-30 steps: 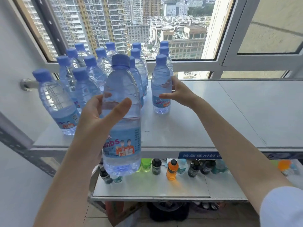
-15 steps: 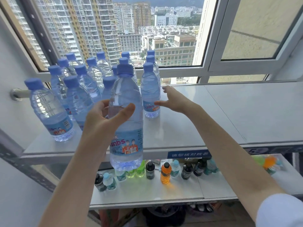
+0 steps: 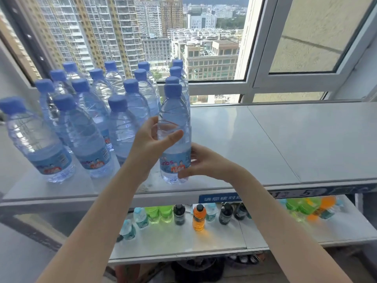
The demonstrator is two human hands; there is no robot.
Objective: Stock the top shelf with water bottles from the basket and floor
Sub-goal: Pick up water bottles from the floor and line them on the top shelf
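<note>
A clear water bottle with a blue cap and blue label stands upright near the front edge of the white top shelf. My left hand is wrapped around its middle from the left. My right hand touches the label on its lower right side. Several more blue-capped water bottles stand in rows to the left, reaching back to the window. The basket and the floor bottles are out of view.
The right part of the top shelf is bare metal. A lower shelf carries small green, orange and dark drink bottles. A window frame runs just behind the shelf. A blue price strip marks the shelf's front edge.
My left hand has carried the bottle forward and right and set it down on the shelf. My right hand has left the back-row bottle and come in against this bottle's label.
</note>
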